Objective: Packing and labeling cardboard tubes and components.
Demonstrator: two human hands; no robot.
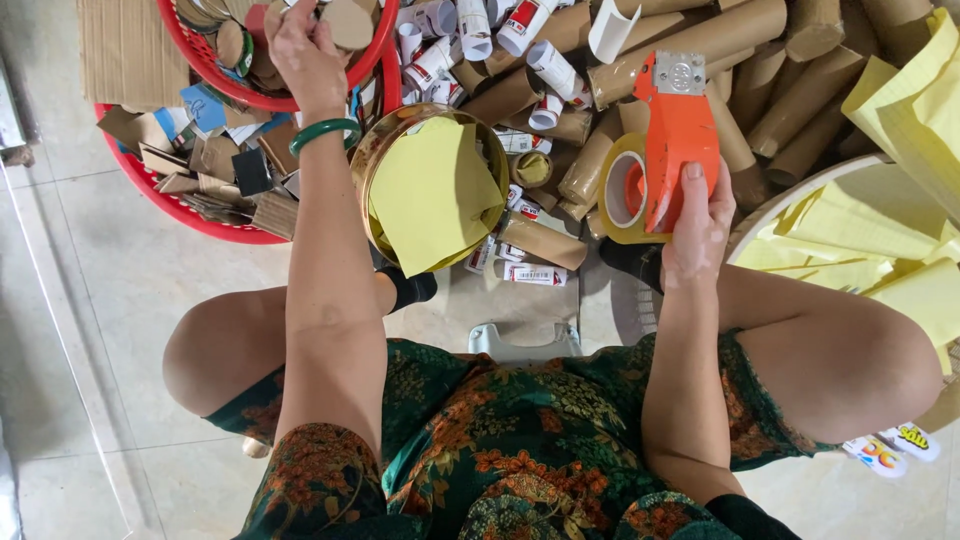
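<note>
An orange metal tape dispenser (672, 140), flat-sided and loaded with a roll of yellowish tape (622, 188), is gripped firmly in the right hand (697, 228) above the heap of brown cardboard tubes (700, 45). The left hand (305, 50), a green bangle (324, 130) at its wrist, is closed on a round cardboard disc (347, 22) inside the red wire basket (215, 70). A gold-rimmed round tin (385, 140) lined with matte yellow paper (432, 195) lies between both forearms. Smooth tiled floor (120, 300) is left open beyond the left knee.
</note>
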